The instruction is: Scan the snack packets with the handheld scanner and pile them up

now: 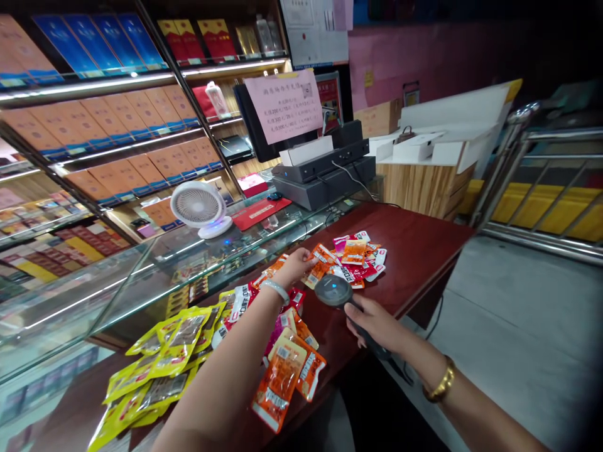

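Scanner [333, 290], head pointing far left, aslant over bench [419, 251] edge, clasped in right hand [373, 323]; orange packet [321, 265], pinched in left hand [296, 267].

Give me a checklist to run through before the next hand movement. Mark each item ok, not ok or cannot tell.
1. Dark plastic handheld scanner with a rounded head gripped by its handle: ok, in the right hand.
2. Glossy orange plastic packet in the fingers: ok, the left hand has it near one edge.
3. Scanner window aimed at that packet: cannot tell, the head's underside is hidden.
4. Near pile of orange, red and white packets fully in view: not ok, the left forearm crosses it.
5. Far pile of pink, orange and white packets on the glossy dark red tabletop: ok.
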Demonstrator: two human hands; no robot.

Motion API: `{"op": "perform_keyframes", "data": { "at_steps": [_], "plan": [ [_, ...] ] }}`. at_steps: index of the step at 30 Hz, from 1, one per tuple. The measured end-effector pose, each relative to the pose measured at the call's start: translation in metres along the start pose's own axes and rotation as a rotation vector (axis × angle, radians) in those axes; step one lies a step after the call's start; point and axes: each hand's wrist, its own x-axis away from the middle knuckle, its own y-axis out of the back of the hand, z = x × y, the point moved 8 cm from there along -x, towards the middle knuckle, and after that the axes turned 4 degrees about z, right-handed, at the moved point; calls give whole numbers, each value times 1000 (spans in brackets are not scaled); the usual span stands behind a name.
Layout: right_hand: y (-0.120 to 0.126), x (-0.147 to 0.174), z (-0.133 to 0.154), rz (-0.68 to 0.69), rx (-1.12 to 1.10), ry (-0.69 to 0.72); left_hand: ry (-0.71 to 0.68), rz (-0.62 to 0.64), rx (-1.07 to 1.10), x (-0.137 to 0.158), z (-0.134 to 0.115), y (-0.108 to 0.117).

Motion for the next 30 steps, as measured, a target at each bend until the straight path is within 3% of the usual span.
{"op": "perform_keyframes", "data": {
  "at_steps": [3,7,9,12,15,18,22,24,27,30],
  "plan": [
    [6,-1,0,-23,-2,3,-13,-20,123,-2,2,-6],
    [15,2,-7,-58,-54,0,109,12,298,-13,7,-21],
    [19,2,-12,-73,-79,-2,152,30,415,-22,0,-33],
    [24,4,-17,-94,-85,0,111,134,555,-36,-24,-54],
    [29,6,-21,-105,-66,6,10,128,339,-41,-40,-58],
    [33,10,-21,-104,-46,13,-27,91,-172,-32,-36,-58],
    [37,18,-21,-119,-51,-19,36,307,-618,-12,-10,-89],
    [39,21,-23,-133,-50,-40,42,361,-675,-8,-6,-107],
    [43,26,-28,-157,-41,-49,25,348,-630,-17,-15,-129],
    [45,27,-34,-152,-63,-75,-22,320,-517,-31,-27,-134]
  ]
}}
